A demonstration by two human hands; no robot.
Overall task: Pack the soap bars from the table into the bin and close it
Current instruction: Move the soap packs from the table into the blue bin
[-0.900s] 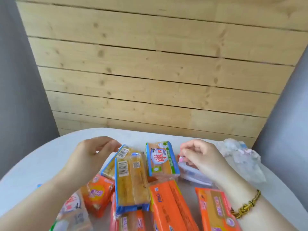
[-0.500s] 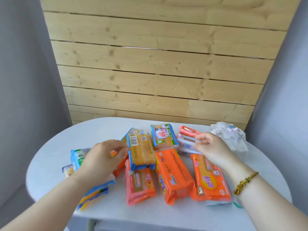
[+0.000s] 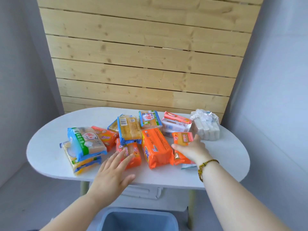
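Observation:
Several wrapped soap packs lie in a heap on the white oval table [image 3: 221, 164]. A big orange pack [image 3: 155, 147] lies in the middle, with a blue-edged yellow pack [image 3: 129, 129] behind it. My left hand [image 3: 111, 174] is spread flat, its fingertips on a small orange-pink pack [image 3: 133, 157]. My right hand [image 3: 191, 150] lies on top of a slim orange pack [image 3: 182, 139], fingers apart, not closed around it. An open blue-grey bin [image 3: 138, 217] stands on the floor below the table's near edge.
A green-and-blue pack [image 3: 86, 142] is stacked at the left end. A white wrapped bundle [image 3: 205, 127] sits at the far right, white and pink packs [image 3: 175, 124] beside it. A white lid-like object [image 3: 143, 191] rests under the table. A wooden plank wall stands behind.
The view has drawn back and down, bringing the bin into sight. Both hands came nearer: the left onto the small orange-pink pack, the right from the white packs onto the slim orange pack.

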